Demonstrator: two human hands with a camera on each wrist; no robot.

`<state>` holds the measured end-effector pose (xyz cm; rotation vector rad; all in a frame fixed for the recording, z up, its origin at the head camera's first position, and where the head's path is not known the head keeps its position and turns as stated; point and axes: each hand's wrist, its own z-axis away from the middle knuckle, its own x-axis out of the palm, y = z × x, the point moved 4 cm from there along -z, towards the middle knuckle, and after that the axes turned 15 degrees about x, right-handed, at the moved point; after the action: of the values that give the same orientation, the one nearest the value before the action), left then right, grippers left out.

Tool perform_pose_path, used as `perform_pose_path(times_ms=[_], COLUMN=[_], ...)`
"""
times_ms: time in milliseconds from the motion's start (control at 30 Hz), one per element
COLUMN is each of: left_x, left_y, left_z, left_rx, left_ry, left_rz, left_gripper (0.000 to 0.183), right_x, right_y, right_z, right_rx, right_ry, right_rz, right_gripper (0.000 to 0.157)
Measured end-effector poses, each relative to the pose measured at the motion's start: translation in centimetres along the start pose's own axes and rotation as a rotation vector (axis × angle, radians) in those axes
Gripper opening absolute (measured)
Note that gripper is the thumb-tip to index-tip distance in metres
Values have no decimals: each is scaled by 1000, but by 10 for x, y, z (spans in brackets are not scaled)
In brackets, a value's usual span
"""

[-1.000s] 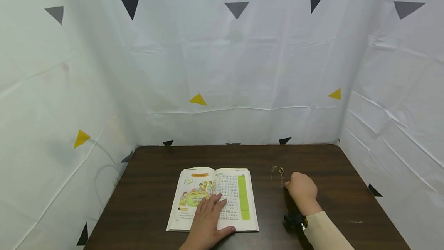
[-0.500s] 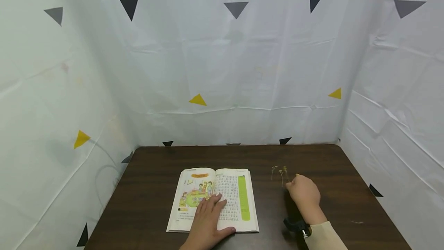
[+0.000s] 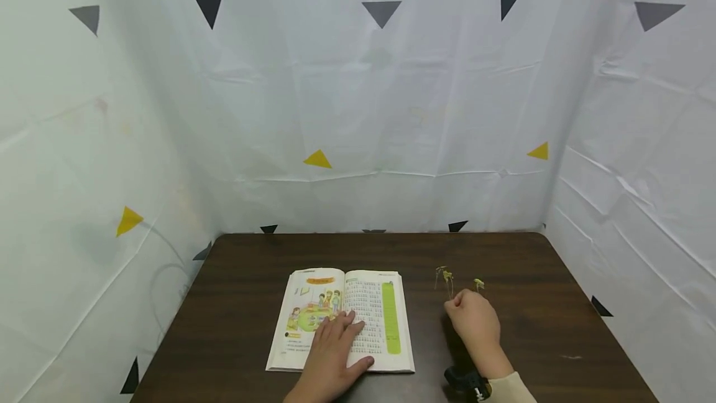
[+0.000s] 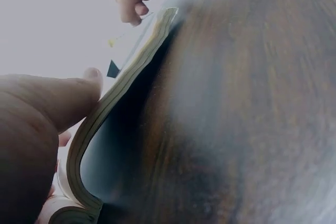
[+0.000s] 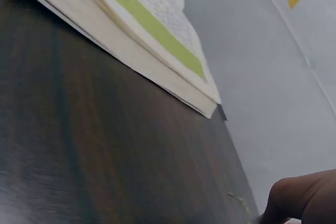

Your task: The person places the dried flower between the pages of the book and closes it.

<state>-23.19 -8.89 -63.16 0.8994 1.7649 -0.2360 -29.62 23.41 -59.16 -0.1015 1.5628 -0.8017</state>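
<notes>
An open book (image 3: 371,303) with a coloured picture on its left page lies flat on the table. My left hand (image 3: 334,350) rests spread across its lower pages; in the left wrist view the thumb (image 4: 79,95) lies along the book's edge. To the right of the book, my right hand (image 3: 474,325) is curled, its thumb and index finger pinching a thin dried flower (image 3: 448,276) by the stem. Another dried flower (image 3: 440,268) lies just left of that one. A third yellowish flower head (image 3: 478,283) shows beyond the knuckles, its stem hidden by the hand.
The dark wooden table (image 3: 246,303) is enclosed by white sheeting (image 3: 380,111) with black, grey and yellow triangles at the back and sides. A black band (image 3: 467,381) sits on the right wrist, close to the sleeve (image 3: 510,389).
My right hand has shifted left to the middle flower's stem. The yellow flower head formerly at its fingertips now shows beyond the knuckles, farther right. The left hand stays on the book.
</notes>
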Motion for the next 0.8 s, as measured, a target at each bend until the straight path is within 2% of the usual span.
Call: perform_pose_path(times_ms=[200,333,467,667,800], left_x=[4,4,4,2,-3], left_y=[-1,-1,-1,1,1], left_z=[-1,0,0,-1,-1], left_rx=[-24,-42,-59,-91,-126], left_ry=[-60,-56,-45,-66,-47], left_rz=[15,4,-10,6,-2], left_gripper=[62,69,77,74,68], right_x=[6,8,14,25,28], right_y=[-6,-15,-20,-23,-32], right_z=[12,22,30,39,44], right_rx=[-26,-84,-105,-94,-116], right_ry=[35,101,152,102,78], right_rz=[-66,-114,-157,-188,-197], right_gripper=[12,10,10,12,13])
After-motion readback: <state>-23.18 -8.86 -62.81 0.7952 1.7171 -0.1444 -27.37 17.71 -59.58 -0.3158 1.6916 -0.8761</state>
